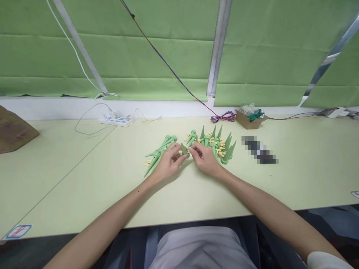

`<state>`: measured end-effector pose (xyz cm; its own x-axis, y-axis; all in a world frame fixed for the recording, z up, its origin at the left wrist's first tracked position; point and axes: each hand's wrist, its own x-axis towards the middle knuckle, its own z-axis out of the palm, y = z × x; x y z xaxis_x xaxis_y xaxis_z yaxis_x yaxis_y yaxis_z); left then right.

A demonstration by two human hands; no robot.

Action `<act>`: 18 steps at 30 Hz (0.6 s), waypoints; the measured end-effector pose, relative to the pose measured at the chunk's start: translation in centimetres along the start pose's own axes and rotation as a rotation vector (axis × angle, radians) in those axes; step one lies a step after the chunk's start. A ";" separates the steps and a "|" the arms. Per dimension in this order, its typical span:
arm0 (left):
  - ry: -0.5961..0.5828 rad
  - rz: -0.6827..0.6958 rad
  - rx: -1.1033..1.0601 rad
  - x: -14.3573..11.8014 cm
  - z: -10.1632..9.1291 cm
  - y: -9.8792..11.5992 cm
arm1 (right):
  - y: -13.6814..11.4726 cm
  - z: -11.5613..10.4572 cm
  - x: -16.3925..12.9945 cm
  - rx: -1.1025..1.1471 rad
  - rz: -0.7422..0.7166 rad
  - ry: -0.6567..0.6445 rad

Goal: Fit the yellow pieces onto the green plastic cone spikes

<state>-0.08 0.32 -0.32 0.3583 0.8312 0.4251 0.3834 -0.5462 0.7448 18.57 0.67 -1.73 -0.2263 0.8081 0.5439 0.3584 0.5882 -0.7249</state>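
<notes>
On the pale green table (84,175) the heap of green spikes (215,144) is the landmark: it lies just beyond and to the right of both hands, its cones pointing mostly up and away. A smaller bundle of spikes (158,153) lies left of that heap, long axes slanting toward the near left. Between the two, the left hand (168,164) pinches a single green spike (183,149), tip upward, while the right hand (204,158), nearer the heap, meets it fingertip to fingertip, closed on a small yellow piece (189,151).
</notes>
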 end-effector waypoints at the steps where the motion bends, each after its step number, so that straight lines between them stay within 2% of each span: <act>1: 0.003 0.006 0.006 0.0 0.0 0.0 | 0.0 0.0 0.0 0.009 0.002 0.003; 18: 0.024 0.002 -0.009 0.0 0.0 0.1 | 0.1 0.2 -0.1 -0.016 0.005 0.017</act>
<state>-0.03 0.29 -0.21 0.3384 0.8322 0.4393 0.3749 -0.5474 0.7482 18.41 0.66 -1.96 -0.2090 0.8105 0.5471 0.3745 0.5832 -0.7208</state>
